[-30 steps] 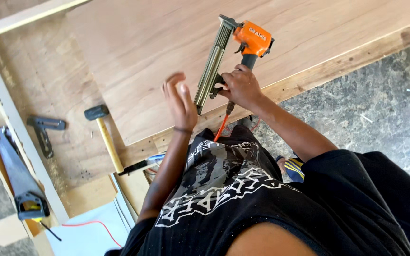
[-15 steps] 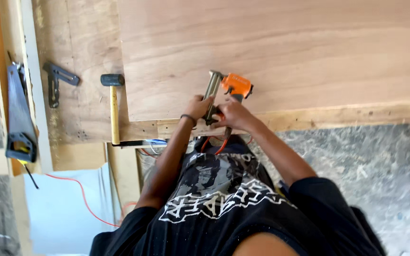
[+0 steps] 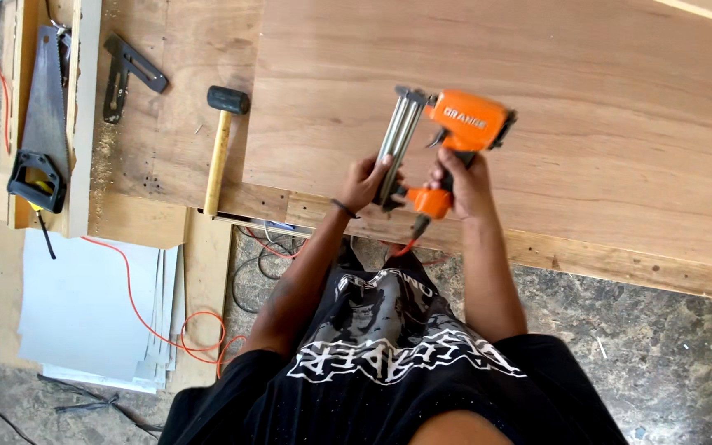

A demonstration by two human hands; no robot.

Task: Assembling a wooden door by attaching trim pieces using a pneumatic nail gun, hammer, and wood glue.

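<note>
An orange nail gun (image 3: 465, 122) with a silver magazine (image 3: 398, 142) is held over the near edge of a large plywood sheet (image 3: 554, 91). My right hand (image 3: 465, 183) is wrapped around its handle. My left hand (image 3: 363, 182), with a dark band on the wrist, grips the lower part of the magazine. An orange hose or cord hangs from the base of the handle toward my black printed shirt.
A black-headed mallet with a wooden handle (image 3: 219, 148) lies to the left on the boards. Farther left are a black metal square (image 3: 129, 72) and a handsaw (image 3: 39, 124). White sheets (image 3: 84, 313) and an orange cord (image 3: 152, 325) lie on the grey floor.
My left hand was open beside the magazine a second ago and now grips it. The nail gun stays in my right hand, and the view has shifted across the boards.
</note>
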